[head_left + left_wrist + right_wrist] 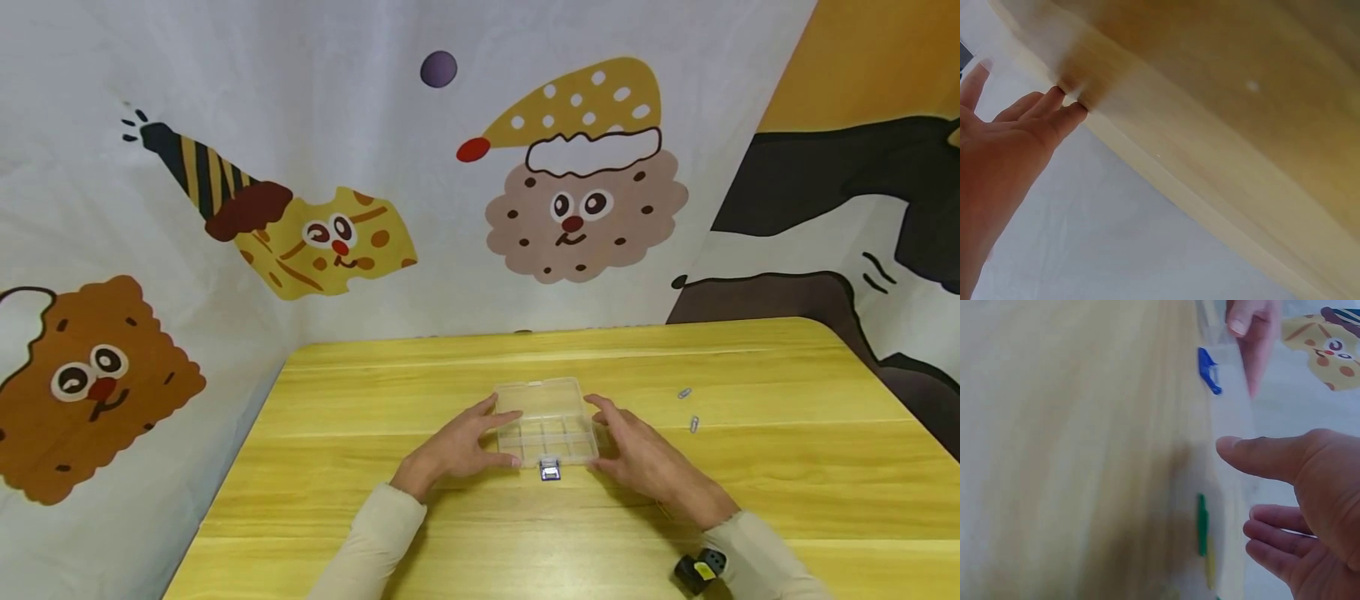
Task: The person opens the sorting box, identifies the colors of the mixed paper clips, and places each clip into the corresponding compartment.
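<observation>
A clear plastic compartment box (546, 437) lies on the table with its lid (538, 397) raised at the back. My left hand (465, 437) stands at its left side, thumb by the front corner and fingers spread towards the lid. At the right side is my right hand (637, 450), its index finger near the lid and its thumb near the front corner. The right wrist view shows this thumb (1260, 456) stretched out, apart from the other fingers. Against the box's front edge sits a small blue-rimmed piece (550, 470), seen as a blue clip-like shape (1209, 370) from the right wrist.
Two small paper clips, one farther back (684, 393) and one closer (694, 424), lie right of the box. Thin green (1202, 525) and yellow (1210, 562) pieces show in the right wrist view. A patterned cloth (360, 100) hangs behind the wooden table (345, 400).
</observation>
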Demonstrator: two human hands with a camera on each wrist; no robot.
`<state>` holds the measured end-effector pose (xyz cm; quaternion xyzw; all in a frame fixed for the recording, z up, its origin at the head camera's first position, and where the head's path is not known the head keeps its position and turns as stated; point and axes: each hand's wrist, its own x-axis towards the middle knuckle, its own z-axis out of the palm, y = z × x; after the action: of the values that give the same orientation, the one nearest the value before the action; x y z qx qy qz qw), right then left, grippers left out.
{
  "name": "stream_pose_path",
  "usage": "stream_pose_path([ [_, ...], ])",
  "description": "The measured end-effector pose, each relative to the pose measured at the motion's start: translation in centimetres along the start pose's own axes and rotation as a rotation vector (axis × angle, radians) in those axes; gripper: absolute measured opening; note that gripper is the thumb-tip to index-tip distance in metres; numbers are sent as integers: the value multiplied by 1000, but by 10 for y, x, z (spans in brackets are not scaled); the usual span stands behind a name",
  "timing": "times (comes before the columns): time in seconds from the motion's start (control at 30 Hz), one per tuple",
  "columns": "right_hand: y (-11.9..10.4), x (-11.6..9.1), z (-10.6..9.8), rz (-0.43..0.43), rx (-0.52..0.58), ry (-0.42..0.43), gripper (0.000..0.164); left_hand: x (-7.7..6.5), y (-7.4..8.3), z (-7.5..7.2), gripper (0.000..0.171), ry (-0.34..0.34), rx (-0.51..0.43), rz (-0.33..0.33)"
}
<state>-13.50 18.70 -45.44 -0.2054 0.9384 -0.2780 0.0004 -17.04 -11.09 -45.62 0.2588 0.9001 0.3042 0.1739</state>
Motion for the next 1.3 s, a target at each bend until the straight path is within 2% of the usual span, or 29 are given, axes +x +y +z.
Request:
stream_pose_path([
  [0.23,11,-10,-22,-49,14,-42,63,1,0,0,71,-11,-17,-16],
  [0.37,24,-18,-35,-99,13,4,49,1,0,-1,71,-14,-13,-16],
  [0.53,43,-27,-47,-99,35,52,38,2,-1,-2,72,-24,-13,-30],
  [0.77,67,-38,-58,-133,-17,143,31,4,0,-4,73,-32,-23,-6],
  [0.87,74,-42,-60,-125,-11,154,30,3,0,-4,73,-33,-17,-9],
  [1.03,85,-47,-59,-71,48,99,26,3,1,-5,73,-35,-10,-23],
  [1.2,91,-48,-56,23,125,-1,22,4,-1,-6,73,-39,4,-20],
  [1.3,96,-49,-53,15,168,-41,19,5,-1,-6,73,-41,7,-15],
])
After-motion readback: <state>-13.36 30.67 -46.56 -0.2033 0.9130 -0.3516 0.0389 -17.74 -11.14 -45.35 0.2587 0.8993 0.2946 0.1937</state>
